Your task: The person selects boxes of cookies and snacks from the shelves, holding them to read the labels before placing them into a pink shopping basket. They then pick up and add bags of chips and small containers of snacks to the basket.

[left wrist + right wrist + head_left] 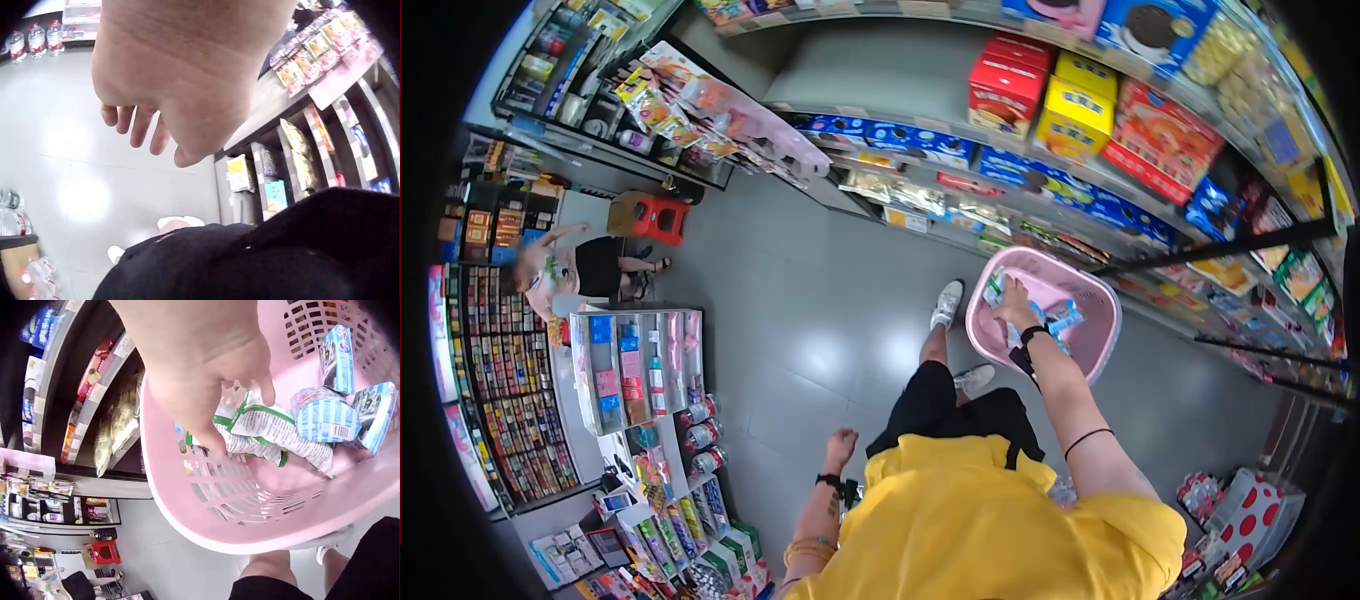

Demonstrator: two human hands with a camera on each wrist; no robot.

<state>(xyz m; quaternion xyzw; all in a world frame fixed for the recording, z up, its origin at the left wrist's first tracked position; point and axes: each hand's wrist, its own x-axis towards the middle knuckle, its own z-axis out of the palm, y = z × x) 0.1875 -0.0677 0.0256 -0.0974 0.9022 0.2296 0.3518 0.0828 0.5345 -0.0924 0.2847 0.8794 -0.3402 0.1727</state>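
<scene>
Right hand is down inside the pink slatted plastic basket, fingers curled on a green-and-white crinkly snack packet among blue packs, seemingly mid-placement, so letting go cleanly looks next, while the left hand hangs loose, holding nothing.

head cam: high above the yellow shirt, fisheye, looks forward and down over the pink basket, wide and far
right wrist cam: sits just above the right hand, very close, faces down into the pink basket; shelves beyond the basket's far rim
left wrist cam: behind the left hand, close, faces down at the grey floor, away from the basket
shared: head + right wrist both take in basket and right hand; head + left wrist share left hand and floor
</scene>
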